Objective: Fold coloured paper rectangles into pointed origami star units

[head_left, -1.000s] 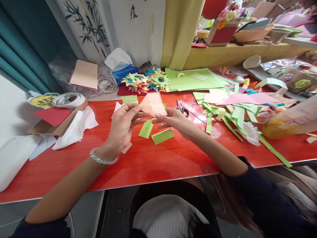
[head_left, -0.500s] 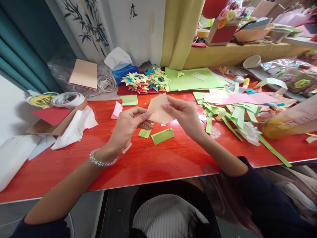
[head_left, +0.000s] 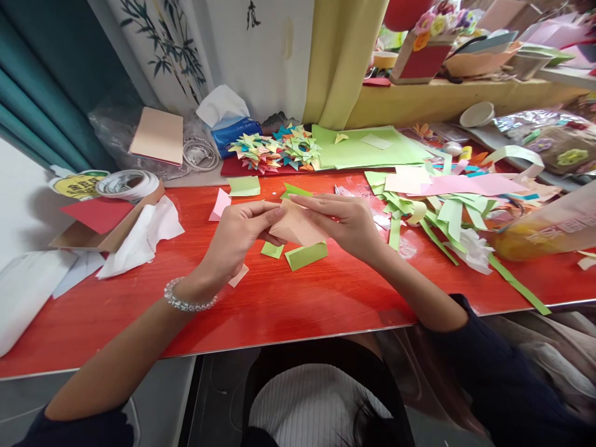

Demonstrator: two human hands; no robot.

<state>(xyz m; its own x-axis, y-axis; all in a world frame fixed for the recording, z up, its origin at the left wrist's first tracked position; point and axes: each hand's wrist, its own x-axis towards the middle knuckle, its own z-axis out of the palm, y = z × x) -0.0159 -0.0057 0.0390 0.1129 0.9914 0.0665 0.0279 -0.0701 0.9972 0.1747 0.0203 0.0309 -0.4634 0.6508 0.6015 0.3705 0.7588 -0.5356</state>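
Glossy red table (head_left: 261, 316); peach paper (head_left: 300, 227) between the fingers; lime-green folded paper (head_left: 307, 255) below it. The two paper wreaths (head_left: 256, 153) mix green, yellow, orange and blue (a multicoloured scatter). Teal curtain (head_left: 37, 81) at far left; ribbed grey-white top (head_left: 316, 403).

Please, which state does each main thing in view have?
Peach paper piece: creased, held by left hand and right hand
Blue plastic tissue pack: open, tissue protruding
Light green paper sheets: stacked, flat
Narrow green paper strips: loose, heaped
Two multicoloured pointed paper rings: assembled
Clear beaded bracelet: worn
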